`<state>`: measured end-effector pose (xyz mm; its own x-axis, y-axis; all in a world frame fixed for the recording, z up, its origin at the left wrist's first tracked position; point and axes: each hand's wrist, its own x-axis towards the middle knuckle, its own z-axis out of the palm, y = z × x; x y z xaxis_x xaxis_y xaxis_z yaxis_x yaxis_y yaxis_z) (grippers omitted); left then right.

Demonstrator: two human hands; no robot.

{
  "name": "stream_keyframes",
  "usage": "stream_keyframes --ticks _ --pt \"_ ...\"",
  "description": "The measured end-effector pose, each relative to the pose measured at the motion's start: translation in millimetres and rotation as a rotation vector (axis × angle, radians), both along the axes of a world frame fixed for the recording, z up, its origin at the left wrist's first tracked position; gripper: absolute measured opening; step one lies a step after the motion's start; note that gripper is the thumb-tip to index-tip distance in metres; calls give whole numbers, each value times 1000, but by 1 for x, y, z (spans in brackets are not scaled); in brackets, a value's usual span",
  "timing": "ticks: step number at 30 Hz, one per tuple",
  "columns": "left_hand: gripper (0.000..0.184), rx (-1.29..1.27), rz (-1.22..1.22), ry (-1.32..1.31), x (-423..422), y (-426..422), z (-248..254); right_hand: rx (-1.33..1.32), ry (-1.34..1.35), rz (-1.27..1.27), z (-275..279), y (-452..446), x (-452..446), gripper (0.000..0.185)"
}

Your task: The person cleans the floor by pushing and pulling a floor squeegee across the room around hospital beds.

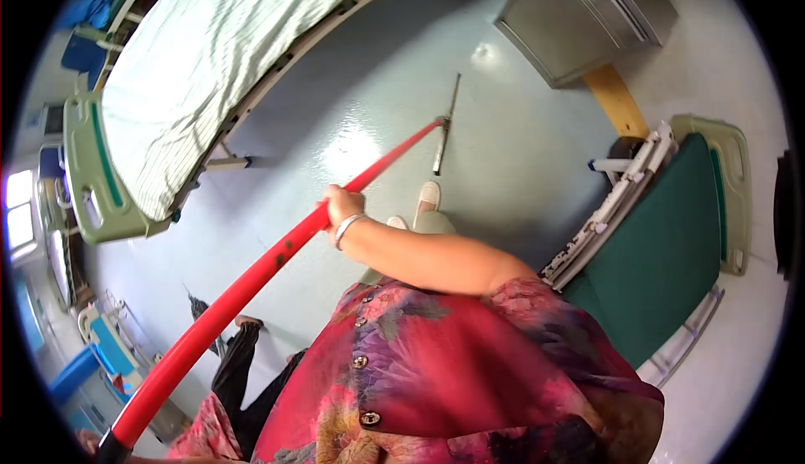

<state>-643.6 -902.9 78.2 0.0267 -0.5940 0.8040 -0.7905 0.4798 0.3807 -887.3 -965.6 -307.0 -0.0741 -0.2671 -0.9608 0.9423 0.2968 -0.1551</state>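
A long red-handled floor squeegee [251,273] slants across the view from the lower left to the floor ahead. Its narrow bar-shaped head [445,141] lies on the floor just beyond my shoes [428,194]. My right hand [342,205], with a bracelet at the wrist, is closed round the middle of the red pole. At the lower left edge, my left hand [87,440] is at the pole's black end; only a small part of it shows and its fingers are mostly hidden.
A bed [226,53] with a striped sheet stands left ahead. On the right are a green-padded bed [654,254] and a metal cabinet [579,23]. Another person in dark trousers [239,372] stands at lower left. The grey floor [335,86] has shiny patches.
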Motion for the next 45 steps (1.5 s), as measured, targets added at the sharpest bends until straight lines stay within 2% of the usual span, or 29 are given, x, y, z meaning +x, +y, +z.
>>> stream_keyframes --ticks 2,3,5,6,8,9,11,16,17,18,19,21,22,23,24,25,28,32,34,35,37,39,40,41,43,44,45 --pt "18 -17 -341 172 -10 22 25 -102 -35 163 11 -5 29 15" --pt "18 -26 -318 156 -10 31 30 -144 -55 205 14 -7 40 15" --pt "18 -64 -438 585 -12 41 34 -190 -149 176 14 -14 47 12" --pt "16 -273 78 471 -18 46 31 -219 -164 236 11 -11 47 12" --pt "12 -231 -38 367 -38 47 20 -217 -251 263 21 -3 28 11" --pt "12 -189 -127 402 -30 52 22 -142 -301 152 25 1 22 12" --pt "12 -117 -245 501 -15 57 23 -97 -307 117 31 13 1 12" --pt "12 89 -363 655 -4 44 -8 -96 -206 -25 16 48 -88 19" --pt "12 158 -412 661 -15 32 -17 -88 -182 -69 5 56 -113 19" --pt "22 333 -697 742 -32 27 -35 -79 -155 -125 -3 64 -138 17" --pt "29 380 -701 833 -49 22 -40 -74 -133 -172 -7 71 -162 14" --pt "31 334 -609 825 -117 9 -55 -65 -135 -274 -7 86 -211 13" --pt "31 370 -642 782 -145 5 -62 -45 -112 -298 -7 96 -236 13" --pt "32 406 -684 736 -170 -4 -65 -28 -90 -329 -7 101 -262 12" --pt "33 589 -901 839 -183 -14 -65 -28 -86 -385 -13 106 -288 12" --pt "33 473 -748 631 -213 -20 -74 -22 -83 -436 -22 114 -312 11" --pt "32 513 -848 658 -290 -40 -90 -30 -73 -516 -54 133 -382 11" --pt "33 615 -883 569 -395 -53 -114 12 38 -636 -57 152 -464 12" --pt "39 668 -978 524 -446 -45 -123 24 55 -615 -59 154 -494 12" --pt "38 694 -1106 496 -464 -39 -127 33 74 -589 -61 157 -505 15" --pt "31 800 -1348 710 -491 -28 -141 27 92 -546 -59 164 -513 16" --pt "24 922 -1559 656 -504 -31 -153 36 52 -606 -51 168 -517 18" --pt "20 929 -1618 664 -512 -29 -157 49 86 -596 -58 174 -523 20" --pt "23 1056 -1768 611 -514 -33 -158 85 103 -623 -72 180 -530 20" --pt "22 1039 -1973 563 -532 -26 -169 86 -48 -633 -108 189 -549 19" --pt "22 1061 -1941 627 -526 -28 -173 121 17 -441 -112 186 -550 18" --pt "22 1080 -1910 692 -520 -29 -175 132 18 -436 -115 183 -546 18"
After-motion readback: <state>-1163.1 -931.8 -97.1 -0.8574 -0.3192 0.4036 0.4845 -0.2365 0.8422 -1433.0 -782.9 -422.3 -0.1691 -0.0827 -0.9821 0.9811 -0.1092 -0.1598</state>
